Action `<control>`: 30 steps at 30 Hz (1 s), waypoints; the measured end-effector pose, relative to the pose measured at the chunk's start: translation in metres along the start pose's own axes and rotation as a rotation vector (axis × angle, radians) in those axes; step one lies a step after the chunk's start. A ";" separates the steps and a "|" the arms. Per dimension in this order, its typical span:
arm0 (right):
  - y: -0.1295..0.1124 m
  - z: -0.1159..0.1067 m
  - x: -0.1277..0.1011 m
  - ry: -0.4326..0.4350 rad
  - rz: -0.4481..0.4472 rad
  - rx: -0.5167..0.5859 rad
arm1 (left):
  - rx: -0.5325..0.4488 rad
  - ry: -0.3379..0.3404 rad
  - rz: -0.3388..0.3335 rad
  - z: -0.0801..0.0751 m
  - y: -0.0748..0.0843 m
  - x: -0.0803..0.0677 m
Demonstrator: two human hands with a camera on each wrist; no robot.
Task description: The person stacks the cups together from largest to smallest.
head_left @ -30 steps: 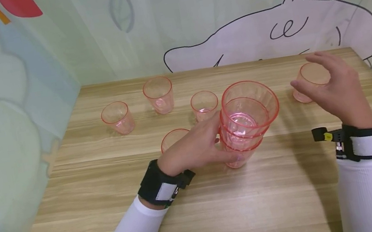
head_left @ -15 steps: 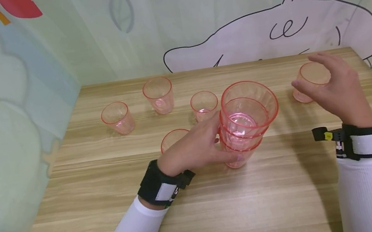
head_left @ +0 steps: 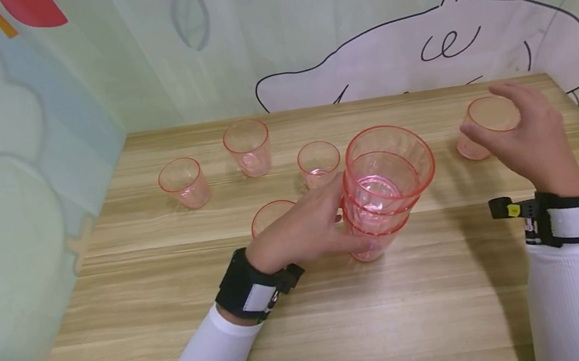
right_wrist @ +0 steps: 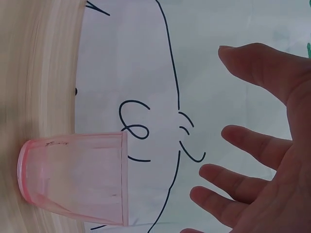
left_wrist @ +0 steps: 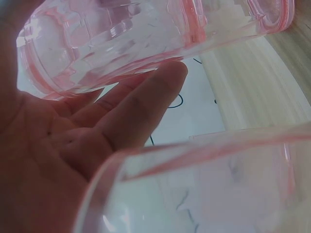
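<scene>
the right hand (head_left: 530, 140) hovers with fingers (right_wrist: 243, 138) spread and holding nothing, a lone upright pink cup (head_left: 481, 126) just beyond them on the tabletop (head_left: 404, 314), untouched, while the left hand (head_left: 304, 232), farther away, curls its fingers around a tilted stack of cups (head_left: 382, 187).

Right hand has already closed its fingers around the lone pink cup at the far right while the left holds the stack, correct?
Not quite. The right hand is open, apart from the lone pink cup, as the right wrist view shows. The left hand does hold the stack.
</scene>
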State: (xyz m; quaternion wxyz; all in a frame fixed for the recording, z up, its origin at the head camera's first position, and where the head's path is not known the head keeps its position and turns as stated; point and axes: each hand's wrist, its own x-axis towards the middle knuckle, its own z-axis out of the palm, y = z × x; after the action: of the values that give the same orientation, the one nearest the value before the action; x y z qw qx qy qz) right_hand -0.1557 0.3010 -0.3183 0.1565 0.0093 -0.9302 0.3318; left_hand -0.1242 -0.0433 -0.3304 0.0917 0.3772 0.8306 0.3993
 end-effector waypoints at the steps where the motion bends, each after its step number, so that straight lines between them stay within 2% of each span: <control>1: 0.001 0.000 0.000 0.001 0.005 0.001 | 0.003 0.001 -0.002 0.000 0.000 0.000; 17: 0.012 0.001 0.003 -0.018 0.076 0.011 | 0.023 0.002 0.002 0.000 0.000 0.000; 24: 0.014 0.002 0.004 -0.023 0.093 0.008 | -0.031 -0.003 -0.002 0.000 0.001 0.000; 30: 0.016 0.002 0.004 -0.023 0.102 0.009 | -0.035 -0.004 -0.011 0.000 0.000 0.000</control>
State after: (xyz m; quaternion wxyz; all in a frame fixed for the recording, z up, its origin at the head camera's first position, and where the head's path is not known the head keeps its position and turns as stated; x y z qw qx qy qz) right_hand -0.1623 0.3126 -0.3288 0.1286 -0.0337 -0.9298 0.3433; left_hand -0.1239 -0.0433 -0.3307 0.1021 0.3718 0.8253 0.4126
